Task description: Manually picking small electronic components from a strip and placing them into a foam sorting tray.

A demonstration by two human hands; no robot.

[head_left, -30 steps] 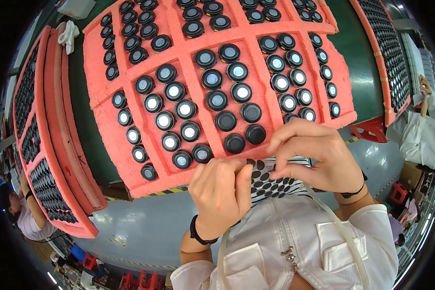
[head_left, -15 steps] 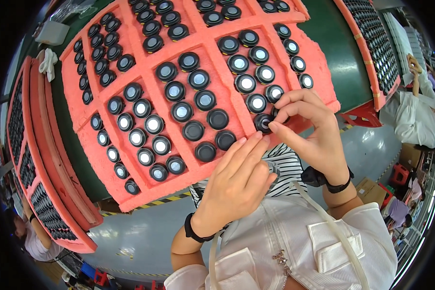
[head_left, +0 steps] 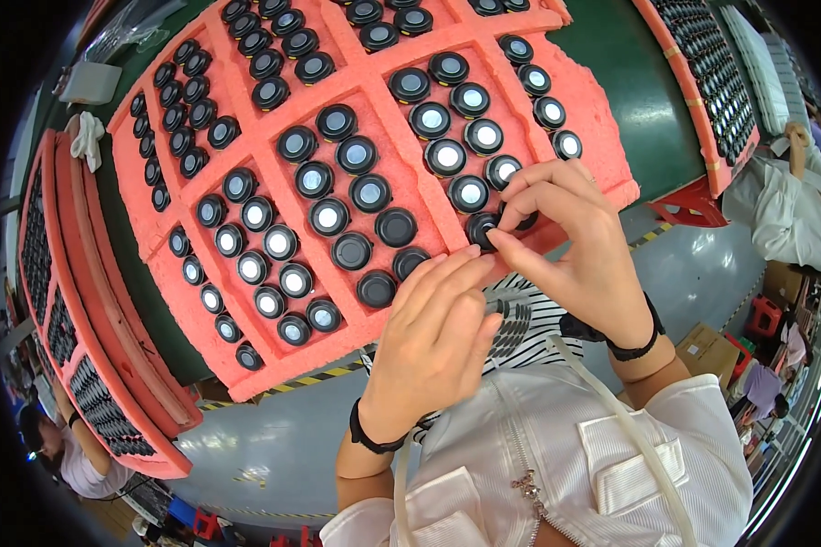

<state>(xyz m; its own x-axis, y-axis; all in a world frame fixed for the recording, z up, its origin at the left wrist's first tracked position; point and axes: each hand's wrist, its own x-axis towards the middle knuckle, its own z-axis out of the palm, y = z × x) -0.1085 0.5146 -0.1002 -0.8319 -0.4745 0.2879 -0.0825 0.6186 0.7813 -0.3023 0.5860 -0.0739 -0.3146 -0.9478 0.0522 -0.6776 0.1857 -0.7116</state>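
right of centre, the right hand [head_left: 586,244] pinches a round black cap [head_left: 483,228] on the pink foam tray [head_left: 274,128], the left hand [head_left: 438,337] just below it, fingers pressed together.

Head-worn fisheye — steeply down, close over foam tray [head_left: 246,365]

A worker in a white ribbed zip-front jacket [head_left: 556,456] with black bands on both wrists [head_left: 371,436].

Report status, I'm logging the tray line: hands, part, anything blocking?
Right hand pinching a black round cap at the pink foam tray edge. Left hand flat beside it, empty. Nothing blocking.
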